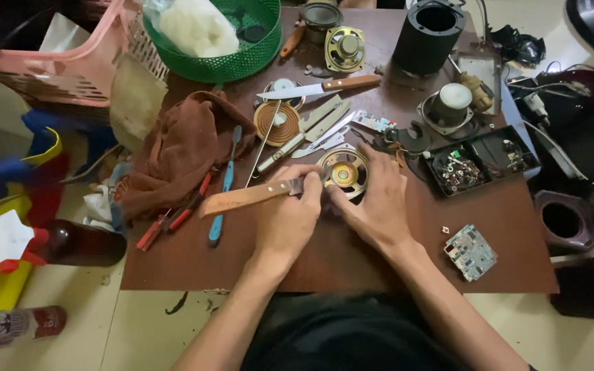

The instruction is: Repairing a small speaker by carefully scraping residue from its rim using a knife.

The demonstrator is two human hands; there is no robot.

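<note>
- Where the two hands meet at the middle of the brown table (503, 227), much of the small speaker (344, 172) is covered: only its metal frame and yellow centre show above the fingers.
- The left hand (289, 218) is closed around a tool with a long tan wooden handle (245, 197); its working end is hidden between the hands, so its kind is hard to tell.
- The right hand (378, 203) lies flat against the speaker's right side, fingers curled round its rim, pinning it to the table.
- A black cylinder (429, 34) and a green basket (232, 58) are cut off by the top edge; a white bag in the basket is blurred.
- A red can (9, 328) lies on the floor at lower left, its printed label too smeared to make out.
- A dark brown bottle (80, 244) with a red-and-white paper at its neck lies just left of the table.
- A black tray (479, 159) of small parts sits to the right of the speaker, and a small circuit board (471, 251) lies nearer the table's front edge.
</note>
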